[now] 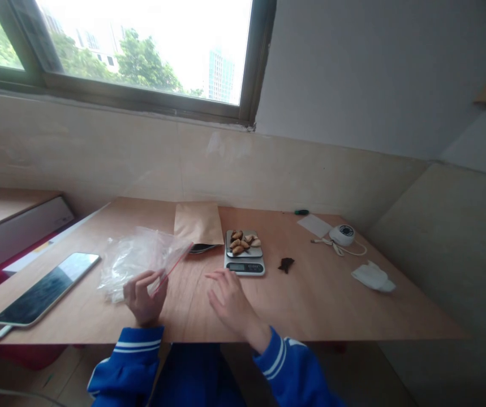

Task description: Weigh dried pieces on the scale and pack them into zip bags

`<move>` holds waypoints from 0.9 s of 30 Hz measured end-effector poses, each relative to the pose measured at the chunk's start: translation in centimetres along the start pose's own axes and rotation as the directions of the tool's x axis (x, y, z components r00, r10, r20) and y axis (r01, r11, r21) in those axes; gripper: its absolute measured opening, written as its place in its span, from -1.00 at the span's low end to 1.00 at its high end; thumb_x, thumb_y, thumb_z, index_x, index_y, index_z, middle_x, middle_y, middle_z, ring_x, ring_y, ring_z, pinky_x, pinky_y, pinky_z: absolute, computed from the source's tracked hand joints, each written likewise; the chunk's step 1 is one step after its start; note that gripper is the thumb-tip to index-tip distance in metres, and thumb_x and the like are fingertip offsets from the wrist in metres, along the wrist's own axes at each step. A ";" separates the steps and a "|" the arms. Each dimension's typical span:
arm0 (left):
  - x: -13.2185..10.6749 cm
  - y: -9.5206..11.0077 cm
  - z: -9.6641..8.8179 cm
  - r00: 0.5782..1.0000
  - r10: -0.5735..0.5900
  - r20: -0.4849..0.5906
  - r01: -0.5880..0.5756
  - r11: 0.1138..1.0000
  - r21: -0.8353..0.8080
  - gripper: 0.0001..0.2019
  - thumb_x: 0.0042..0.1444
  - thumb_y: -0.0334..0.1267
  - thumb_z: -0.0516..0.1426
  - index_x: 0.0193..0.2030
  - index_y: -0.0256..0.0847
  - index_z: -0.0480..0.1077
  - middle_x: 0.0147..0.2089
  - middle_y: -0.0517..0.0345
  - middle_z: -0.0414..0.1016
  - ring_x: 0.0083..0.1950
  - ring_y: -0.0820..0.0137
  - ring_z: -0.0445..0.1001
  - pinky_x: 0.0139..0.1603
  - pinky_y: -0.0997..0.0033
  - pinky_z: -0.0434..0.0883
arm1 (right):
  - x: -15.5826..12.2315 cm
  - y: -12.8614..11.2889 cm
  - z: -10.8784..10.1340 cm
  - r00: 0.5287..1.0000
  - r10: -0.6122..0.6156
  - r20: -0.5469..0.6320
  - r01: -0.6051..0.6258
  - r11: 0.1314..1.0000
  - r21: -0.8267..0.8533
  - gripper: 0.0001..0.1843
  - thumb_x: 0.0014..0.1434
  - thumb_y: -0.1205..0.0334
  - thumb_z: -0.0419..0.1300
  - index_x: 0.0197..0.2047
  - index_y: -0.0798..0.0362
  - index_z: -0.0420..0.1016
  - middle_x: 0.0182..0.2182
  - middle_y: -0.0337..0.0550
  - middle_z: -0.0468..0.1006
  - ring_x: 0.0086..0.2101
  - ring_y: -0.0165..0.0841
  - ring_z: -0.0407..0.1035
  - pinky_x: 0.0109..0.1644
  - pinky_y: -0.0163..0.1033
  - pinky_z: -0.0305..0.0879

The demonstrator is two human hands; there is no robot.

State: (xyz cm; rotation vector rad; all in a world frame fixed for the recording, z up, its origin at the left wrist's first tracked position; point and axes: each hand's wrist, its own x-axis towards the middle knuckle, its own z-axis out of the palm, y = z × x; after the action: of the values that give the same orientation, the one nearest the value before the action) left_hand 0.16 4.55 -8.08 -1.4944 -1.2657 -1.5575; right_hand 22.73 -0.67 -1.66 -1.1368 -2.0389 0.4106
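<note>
My left hand (pixel 143 298) is closed on the mouth of a clear zip bag (pixel 134 260) with a red seal strip, lifted a little off the wooden table (pixel 319 299). My right hand (pixel 231 299) hovers open with fingers spread, just in front of a small kitchen scale (pixel 245 260). Several brown nuts (pixel 243 242) lie on the scale's platform. A brown paper pouch (pixel 198 223) lies flat behind the bag, to the left of the scale.
A tablet (pixel 50 288) with a cable lies at the table's left edge. A small dark scrap (pixel 285 264) sits to the right of the scale. Farther right are a white round device (pixel 343 234) with its cord, a white card (pixel 315 225), a crumpled tissue (pixel 373 277) and a green pen (pixel 301 212).
</note>
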 end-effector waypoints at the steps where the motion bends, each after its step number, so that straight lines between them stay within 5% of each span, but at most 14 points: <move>1: -0.2 0.2 -0.1 0.999 0.044 0.000 -0.044 0.998 -0.045 -0.80 -0.06 -0.31 0.28 -0.30 -0.20 0.37 -0.35 0.14 0.46 -0.35 0.40 0.43 -0.28 0.37 0.35 | 0.0 -1.0 0.9 1.000 -0.009 0.027 0.009 1.000 0.005 -0.65 0.23 0.31 0.05 0.09 0.06 0.28 -0.05 -0.03 0.40 -0.03 -0.23 0.28 0.10 -0.04 0.23; 5: -0.9 0.1 -0.3 0.995 0.086 0.055 -0.069 0.962 -0.263 -0.73 -0.03 -0.34 0.25 -0.19 -0.17 0.31 -0.31 0.16 0.45 -0.34 0.42 0.45 -0.37 0.43 0.39 | 1.2 -3.4 3.5 1.000 0.022 0.017 -0.023 0.999 0.024 -0.59 0.22 0.20 0.08 0.12 0.13 0.21 -0.06 0.03 0.41 -0.05 -0.19 0.30 0.03 -0.01 0.30; 10: -1.5 -0.4 -0.5 0.985 0.109 0.135 -0.047 0.917 -0.396 -0.79 0.09 -0.24 0.12 -0.13 -0.16 0.25 -0.26 0.12 0.44 -0.28 0.37 0.48 -0.35 0.36 0.42 | 3.9 -5.0 4.6 1.000 0.029 0.011 -0.029 0.999 0.016 -0.76 0.22 0.18 0.08 -0.08 0.11 0.34 -0.17 -0.02 0.45 -0.13 -0.20 0.35 -0.06 -0.06 0.33; 19: -1.1 0.1 -0.5 0.995 0.034 0.093 0.000 0.940 -0.341 -0.77 0.09 -0.32 0.11 -0.10 -0.20 0.25 -0.23 0.07 0.41 -0.25 0.36 0.48 -0.31 0.36 0.42 | 5.0 -5.7 4.9 0.998 0.032 0.058 -0.028 0.997 -0.065 -0.84 0.29 0.23 0.02 -0.26 0.08 0.37 -0.28 -0.08 0.48 -0.19 -0.26 0.38 -0.08 -0.12 0.33; 27: -0.4 0.5 -0.3 0.978 -0.206 -0.022 0.205 0.978 -0.043 -0.76 0.16 -0.35 0.05 -0.03 -0.26 0.37 -0.15 -0.05 0.41 -0.09 0.28 0.39 -0.03 0.19 0.34 | 6.0 -2.0 7.0 0.996 0.064 0.061 -0.051 0.981 -0.190 -0.75 0.27 0.24 0.05 -0.07 0.21 0.39 -0.16 0.06 0.46 -0.11 -0.25 0.33 0.00 -0.12 0.33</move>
State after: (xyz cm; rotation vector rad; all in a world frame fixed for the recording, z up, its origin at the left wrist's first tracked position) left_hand 0.61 4.05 -8.34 -1.3988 -1.4190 -1.7384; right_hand 14.45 3.75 -2.38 -1.3138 -2.1423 0.2920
